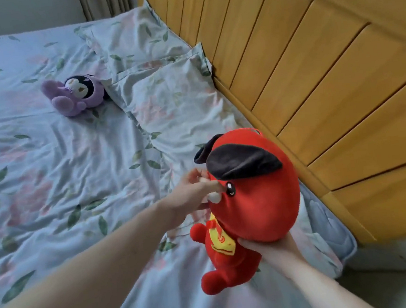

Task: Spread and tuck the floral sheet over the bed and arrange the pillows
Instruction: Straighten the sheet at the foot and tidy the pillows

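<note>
A wooden headboard (313,72) runs along the right. The wrinkled floral sheet (36,171), pale blue with pink blooms and green leaves, covers the bed. Far left lies a purple plush (75,94); two matching pillows (165,90) rest against the headboard. The left hand (191,195) pinches the red plush's (251,194) face; the right hand (274,249) grips it underneath.

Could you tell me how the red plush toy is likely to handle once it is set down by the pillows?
The red plush toy looks soft and probably light: the right hand supports it from beneath. Its big round head over a small body suggests it may topple or roll. The fabric looks unlikely to slip.
</note>
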